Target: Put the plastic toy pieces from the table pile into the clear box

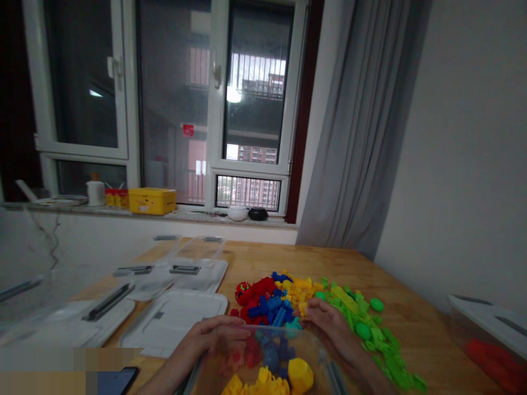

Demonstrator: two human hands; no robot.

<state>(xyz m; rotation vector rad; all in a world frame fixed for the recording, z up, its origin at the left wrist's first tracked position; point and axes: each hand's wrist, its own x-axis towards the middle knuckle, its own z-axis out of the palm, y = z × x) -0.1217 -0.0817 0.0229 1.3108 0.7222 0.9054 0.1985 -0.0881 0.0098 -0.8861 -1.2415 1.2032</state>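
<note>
A clear plastic box [313,346] sits at the near table edge, holding red, blue and yellow toy pieces. My left hand [218,334] curls over its left far rim, fingers closed around the edge. On the right far rim rests my right hand [329,321], fingers bent against the box. Just beyond the box lies a pile of toy bricks [280,302] in red, blue and yellow, with a spread of green pieces [370,329] running to the right.
Several clear lids and boxes [181,312] lie on the wooden table [415,318] to the left. Another lidded box with red pieces [489,334] stands at the right edge. A phone [117,380] lies near left. A yellow tin [151,201] sits on the windowsill.
</note>
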